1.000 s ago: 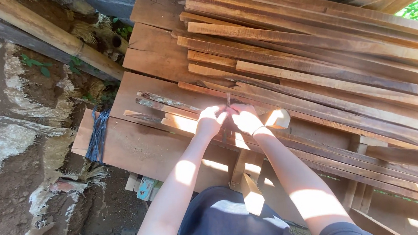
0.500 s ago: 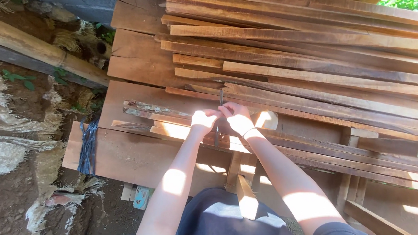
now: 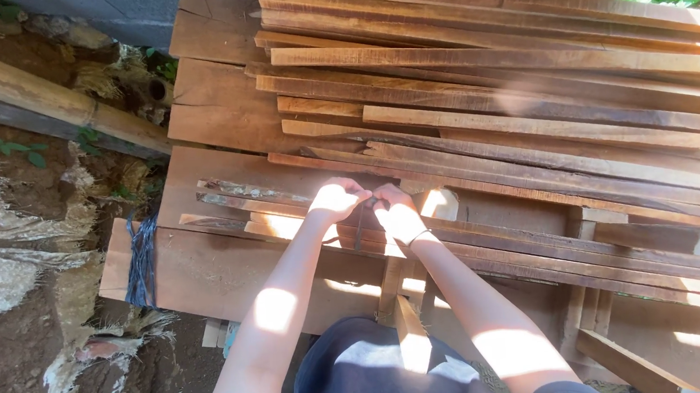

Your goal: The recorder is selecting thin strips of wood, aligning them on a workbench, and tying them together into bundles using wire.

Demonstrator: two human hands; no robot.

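Head view: both hands, left hand (image 3: 335, 200) and right hand (image 3: 398, 215), stay closed, apparently pinching a thin strip (image 3: 359, 227), now lower.

No packages, labels, signs, screens.

Stacked wood slats (image 3: 509, 120) beyond hands; bare plank (image 3: 207, 268) free to left.

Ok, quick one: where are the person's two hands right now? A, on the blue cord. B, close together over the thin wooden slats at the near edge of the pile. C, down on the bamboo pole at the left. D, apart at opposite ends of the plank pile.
B: the left hand and right hand meet over the thin slats, far from the bamboo pole and blue cord.
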